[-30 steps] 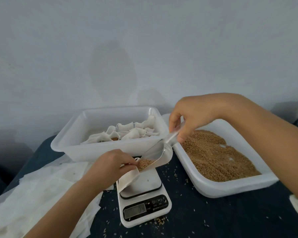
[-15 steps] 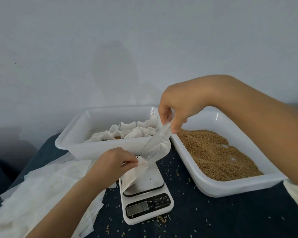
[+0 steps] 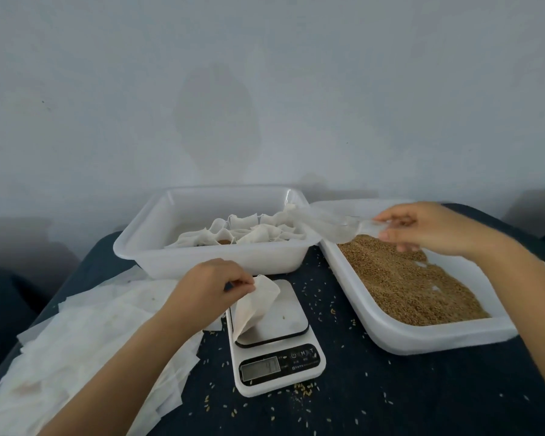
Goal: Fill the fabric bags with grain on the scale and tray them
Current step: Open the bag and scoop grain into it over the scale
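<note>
My left hand [image 3: 210, 286] pinches the rim of a small white fabric bag [image 3: 255, 305] that stands on the platform of a white digital scale [image 3: 276, 338]. Over the back left corner of the grain tray [image 3: 422, 336], my right hand [image 3: 422, 228] holds the handle of a clear plastic scoop [image 3: 334, 228], which looks blurred. That tray is filled with brown grain [image 3: 403, 281]. Behind the scale stands a white tub [image 3: 202, 256] with several filled white bags [image 3: 252, 232] in it.
A pile of flat white empty bags [image 3: 76, 350] lies on the dark cloth at the left. Loose grains are scattered on the cloth around the scale. A plain pale wall rises right behind both containers.
My right hand has swung the scoop away from the bag, up and to the right, over the grain tray. The left hand keeps its hold on the bag, now more upright on the scale.
</note>
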The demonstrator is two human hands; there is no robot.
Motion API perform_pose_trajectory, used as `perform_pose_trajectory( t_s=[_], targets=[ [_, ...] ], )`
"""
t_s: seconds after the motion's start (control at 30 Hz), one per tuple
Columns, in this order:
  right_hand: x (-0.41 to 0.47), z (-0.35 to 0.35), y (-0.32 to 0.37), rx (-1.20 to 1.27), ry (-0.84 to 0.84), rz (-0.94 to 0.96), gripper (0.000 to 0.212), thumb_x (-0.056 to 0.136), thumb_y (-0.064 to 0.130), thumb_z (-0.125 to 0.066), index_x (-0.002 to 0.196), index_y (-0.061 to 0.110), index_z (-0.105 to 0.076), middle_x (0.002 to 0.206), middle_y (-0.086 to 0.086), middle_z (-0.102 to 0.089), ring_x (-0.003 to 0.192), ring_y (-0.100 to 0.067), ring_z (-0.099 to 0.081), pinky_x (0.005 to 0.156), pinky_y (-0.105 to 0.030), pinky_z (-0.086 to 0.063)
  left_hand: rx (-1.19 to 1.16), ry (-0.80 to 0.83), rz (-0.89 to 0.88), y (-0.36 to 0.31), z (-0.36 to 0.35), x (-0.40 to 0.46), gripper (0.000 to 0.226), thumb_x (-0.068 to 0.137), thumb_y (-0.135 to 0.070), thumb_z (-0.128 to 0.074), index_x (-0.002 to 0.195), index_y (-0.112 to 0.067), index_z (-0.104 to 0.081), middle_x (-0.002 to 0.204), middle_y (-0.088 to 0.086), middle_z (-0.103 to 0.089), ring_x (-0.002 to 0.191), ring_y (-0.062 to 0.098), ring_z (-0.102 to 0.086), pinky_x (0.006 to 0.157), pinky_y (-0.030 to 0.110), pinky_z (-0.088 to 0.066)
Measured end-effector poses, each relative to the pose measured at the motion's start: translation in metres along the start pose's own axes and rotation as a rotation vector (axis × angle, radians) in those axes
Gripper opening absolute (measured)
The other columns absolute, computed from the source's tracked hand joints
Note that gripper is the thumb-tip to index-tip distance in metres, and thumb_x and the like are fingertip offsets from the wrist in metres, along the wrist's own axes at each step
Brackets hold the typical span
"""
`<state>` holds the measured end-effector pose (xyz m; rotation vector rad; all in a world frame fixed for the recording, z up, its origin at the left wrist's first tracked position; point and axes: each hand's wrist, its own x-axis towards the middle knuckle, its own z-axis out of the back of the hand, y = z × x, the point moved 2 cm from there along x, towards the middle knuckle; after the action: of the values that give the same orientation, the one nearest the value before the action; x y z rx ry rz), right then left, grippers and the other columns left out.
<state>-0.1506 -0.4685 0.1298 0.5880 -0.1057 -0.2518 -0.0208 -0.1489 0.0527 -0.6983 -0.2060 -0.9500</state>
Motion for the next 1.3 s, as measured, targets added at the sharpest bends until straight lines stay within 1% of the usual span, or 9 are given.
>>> perform_pose_trajectory(
  t_s=[0.13,0.3,0.47,0.63,0.77,0.93,1.1,1.2,1.3],
  targets=[
    [-0.001,-0.031,-0.052,-0.108,-0.113,-0.229,0.023,0.089,0.043,-0.059,0.105,0.028,-0.064,0.074,0.005,-0.068,0.062,-0.01,-0.063,0.06,-0.028,-0.054,0.069,-0.013,-0.034,-0.007,-0.012,0.009,0.006,0.084,-0.023,-0.067,0.083,-0.019,-0.072,0.077,-0.011,-0.064,0.075,0.008,-0.054,0.072,0.022,-0.043],
    [-0.005,-0.057,-0.073,-0.216,-0.082,-0.358,0.061,0.086,0.068,-0.046,0.106,0.014,-0.065,0.104,-0.01,-0.07,0.094,-0.029,-0.067,0.079,-0.037,-0.052,0.169,0.01,-0.054,-0.015,-0.04,0.021,0.015,0.089,-0.029,-0.058,0.092,-0.021,-0.07,0.088,-0.008,-0.066,0.083,0.01,-0.053,0.07,0.02,-0.035],
    [-0.006,-0.067,-0.075,-0.294,-0.028,-0.389,0.042,0.09,0.063,-0.045,0.099,0.024,-0.058,0.103,-0.001,-0.068,0.078,-0.012,-0.059,0.06,-0.023,-0.042,0.14,-0.029,-0.066,-0.02,-0.05,0.017,0.033,0.089,-0.03,-0.058,0.121,-0.023,-0.059,0.103,-0.005,-0.065,0.091,0.015,-0.057,0.079,0.028,-0.043],
    [-0.011,-0.061,-0.062,-0.315,-0.087,-0.386,0.046,0.091,0.045,-0.057,0.127,0.017,-0.057,0.127,-0.002,-0.061,0.11,-0.019,-0.059,0.092,-0.035,-0.046,0.003,-0.184,0.068,-0.01,-0.033,-0.007,0.04,0.087,-0.027,-0.062,0.126,-0.025,-0.055,0.097,-0.009,-0.063,0.082,0.004,-0.056,0.076,0.026,-0.048],
    [-0.041,-0.061,-0.002,0.06,-0.57,-0.036,0.01,0.091,0.036,-0.056,0.091,0.034,-0.066,0.085,0.02,-0.068,0.072,0.009,-0.057,0.064,-0.014,-0.042,-0.143,-0.314,0.22,0.005,-0.027,-0.033,0.028,0.086,-0.021,-0.063,0.111,-0.031,-0.058,0.085,-0.019,-0.062,0.082,-0.006,-0.054,0.066,0.001,-0.036],
    [-0.055,-0.14,0.063,0.325,-0.354,0.347,0.032,0.091,0.042,-0.052,0.069,0.02,-0.062,0.068,0.005,-0.061,0.057,-0.003,-0.055,0.056,-0.011,-0.042,-0.196,-0.352,0.411,0.019,-0.041,-0.057,0.016,0.087,-0.028,-0.059,0.076,-0.04,-0.058,0.077,-0.019,-0.063,0.08,-0.007,-0.054,0.064,0.005,-0.039],
    [-0.026,-0.203,0.037,0.506,-0.346,0.117,0.018,0.095,0.015,-0.056,0.077,0.018,-0.059,0.071,0.005,-0.058,0.065,0.0,-0.051,0.063,-0.009,-0.039,-0.249,-0.362,0.6,0.038,-0.058,-0.065,0.035,0.093,-0.036,-0.048,0.06,-0.023,-0.054,0.056,-0.012,-0.056,0.054,0.003,-0.049,0.054,0.023,-0.036],
    [-0.018,-0.216,0.015,0.647,-0.449,-0.025,0.015,0.094,0.018,-0.057,0.08,0.025,-0.059,0.075,0.013,-0.061,0.069,0.004,-0.055,0.065,-0.007,-0.041,-0.301,-0.368,0.671,0.047,-0.069,-0.07,0.037,0.094,-0.034,-0.047,0.06,-0.019,-0.052,0.055,-0.007,-0.054,0.053,0.003,-0.046,0.054,0.022,-0.037],
    [-0.011,-0.221,-0.001,0.781,-0.42,-0.176,0.011,0.093,0.025,-0.058,0.083,0.026,-0.062,0.068,0.02,-0.059,0.063,0.005,-0.054,0.071,-0.02,-0.045,-0.277,-0.34,0.671,0.053,-0.074,-0.072,0.038,0.093,-0.036,-0.047,0.061,-0.017,-0.052,0.057,-0.002,-0.055,0.051,0.002,-0.045,0.052,0.015,-0.035]
  ],
)
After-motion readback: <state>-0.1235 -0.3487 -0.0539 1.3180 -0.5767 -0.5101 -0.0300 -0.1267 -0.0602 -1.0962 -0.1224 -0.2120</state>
